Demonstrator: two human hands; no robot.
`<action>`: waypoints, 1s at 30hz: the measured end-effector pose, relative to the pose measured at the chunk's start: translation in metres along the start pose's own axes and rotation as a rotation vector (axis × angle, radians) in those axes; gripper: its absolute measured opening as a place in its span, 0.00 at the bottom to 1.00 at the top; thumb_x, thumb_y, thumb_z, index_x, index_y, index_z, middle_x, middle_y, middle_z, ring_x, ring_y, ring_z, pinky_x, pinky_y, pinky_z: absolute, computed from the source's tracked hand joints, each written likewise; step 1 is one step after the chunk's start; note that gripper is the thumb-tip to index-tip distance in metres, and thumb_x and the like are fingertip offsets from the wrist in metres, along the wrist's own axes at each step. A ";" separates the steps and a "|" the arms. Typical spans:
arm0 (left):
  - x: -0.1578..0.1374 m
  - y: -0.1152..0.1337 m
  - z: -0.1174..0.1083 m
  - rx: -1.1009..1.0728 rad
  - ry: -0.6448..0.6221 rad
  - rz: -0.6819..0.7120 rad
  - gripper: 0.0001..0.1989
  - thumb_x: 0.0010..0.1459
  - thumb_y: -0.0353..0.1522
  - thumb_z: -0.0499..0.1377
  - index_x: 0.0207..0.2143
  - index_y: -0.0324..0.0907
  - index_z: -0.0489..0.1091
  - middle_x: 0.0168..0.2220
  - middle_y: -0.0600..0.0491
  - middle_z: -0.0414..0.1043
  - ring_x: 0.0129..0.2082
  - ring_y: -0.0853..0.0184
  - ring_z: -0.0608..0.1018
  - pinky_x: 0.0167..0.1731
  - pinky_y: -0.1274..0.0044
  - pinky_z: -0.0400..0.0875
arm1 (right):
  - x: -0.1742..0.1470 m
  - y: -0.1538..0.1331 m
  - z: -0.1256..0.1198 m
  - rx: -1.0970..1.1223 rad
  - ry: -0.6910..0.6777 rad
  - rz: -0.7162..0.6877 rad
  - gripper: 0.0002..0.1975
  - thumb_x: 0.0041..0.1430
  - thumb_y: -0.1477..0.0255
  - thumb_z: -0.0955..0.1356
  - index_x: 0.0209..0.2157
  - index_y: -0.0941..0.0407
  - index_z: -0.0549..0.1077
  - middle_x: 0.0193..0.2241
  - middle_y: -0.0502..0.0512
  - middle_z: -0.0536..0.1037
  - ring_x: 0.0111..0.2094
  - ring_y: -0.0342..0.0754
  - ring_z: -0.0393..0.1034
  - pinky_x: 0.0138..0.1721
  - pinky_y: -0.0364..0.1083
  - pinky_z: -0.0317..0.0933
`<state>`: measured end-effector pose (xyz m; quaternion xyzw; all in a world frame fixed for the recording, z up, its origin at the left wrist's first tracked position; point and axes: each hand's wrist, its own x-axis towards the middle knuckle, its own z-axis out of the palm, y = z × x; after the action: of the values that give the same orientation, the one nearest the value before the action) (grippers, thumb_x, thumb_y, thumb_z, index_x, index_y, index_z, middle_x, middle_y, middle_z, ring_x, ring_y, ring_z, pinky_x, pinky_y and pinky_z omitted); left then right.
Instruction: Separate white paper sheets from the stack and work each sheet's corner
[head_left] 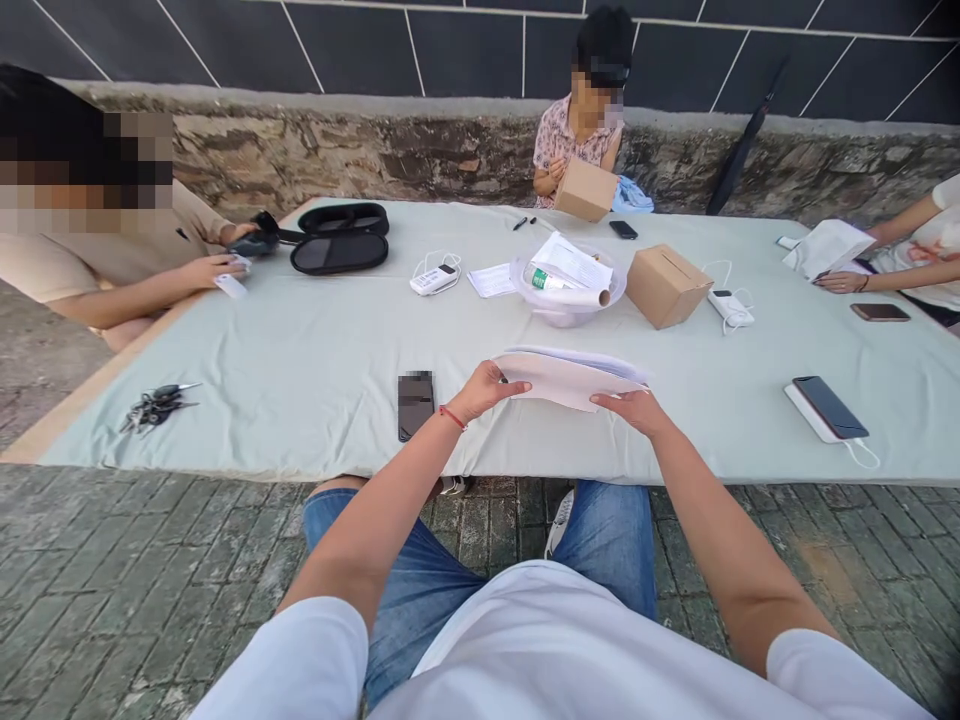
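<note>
A small stack of white paper sheets [562,380] is held between my two hands, just over the near side of the table. My left hand [487,390] grips its left end, thumb on the near face and fingers behind. The right end is pinched by my right hand [630,408] in the same way. The sheets are slightly bowed and fanned along the top edge. A black phone [416,406] lies on the cloth to the left of my left hand. Beyond the papers stands a translucent plastic bowl [562,312] with papers, a green-labelled item and a cardboard tube in it.
On the cloth-covered table [300,400] are a cardboard box [667,286], keys [159,408], an open black case [339,252], a white power strip [435,280] and a phone on a white block [825,408]. Three people sit around it; the one opposite holds another box [585,190].
</note>
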<state>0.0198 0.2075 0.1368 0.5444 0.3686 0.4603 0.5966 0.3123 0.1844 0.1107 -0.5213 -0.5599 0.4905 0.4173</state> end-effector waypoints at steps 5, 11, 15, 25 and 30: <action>-0.006 0.005 0.000 0.138 0.011 0.034 0.15 0.45 0.34 0.71 0.37 0.40 0.80 0.39 0.47 0.80 0.45 0.55 0.78 0.50 0.67 0.70 | 0.006 -0.002 -0.008 -0.027 -0.023 -0.039 0.20 0.45 0.60 0.78 0.41 0.51 0.81 0.45 0.53 0.82 0.50 0.58 0.74 0.59 0.60 0.63; -0.009 0.019 0.000 0.085 -0.055 -0.010 0.31 0.38 0.31 0.74 0.49 0.40 0.76 0.48 0.44 0.78 0.50 0.52 0.77 0.49 0.67 0.72 | 0.005 -0.004 -0.008 0.058 -0.095 -0.020 0.30 0.38 0.67 0.80 0.47 0.54 0.78 0.49 0.56 0.79 0.52 0.57 0.73 0.59 0.61 0.63; -0.009 0.015 0.003 0.066 -0.023 -0.017 0.26 0.42 0.35 0.73 0.46 0.38 0.77 0.45 0.43 0.79 0.47 0.52 0.77 0.46 0.68 0.74 | 0.002 -0.005 -0.002 0.007 -0.091 -0.058 0.27 0.43 0.65 0.79 0.47 0.54 0.78 0.49 0.56 0.80 0.53 0.55 0.72 0.59 0.60 0.62; -0.003 0.008 0.008 -0.049 0.218 0.145 0.18 0.51 0.45 0.67 0.37 0.39 0.77 0.34 0.50 0.77 0.35 0.66 0.75 0.36 0.77 0.68 | 0.001 0.004 -0.004 -0.087 -0.116 -0.021 0.23 0.49 0.61 0.76 0.47 0.54 0.79 0.48 0.57 0.80 0.53 0.57 0.73 0.59 0.59 0.62; -0.009 0.016 0.013 -0.157 0.316 0.178 0.15 0.51 0.44 0.68 0.30 0.40 0.76 0.28 0.54 0.73 0.30 0.71 0.71 0.32 0.79 0.65 | -0.010 -0.010 -0.004 -0.046 -0.151 0.011 0.26 0.49 0.59 0.76 0.48 0.54 0.78 0.51 0.58 0.78 0.56 0.58 0.70 0.59 0.59 0.62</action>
<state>0.0267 0.1943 0.1539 0.4479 0.3709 0.6183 0.5287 0.3154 0.1748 0.1220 -0.4954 -0.5981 0.5176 0.3590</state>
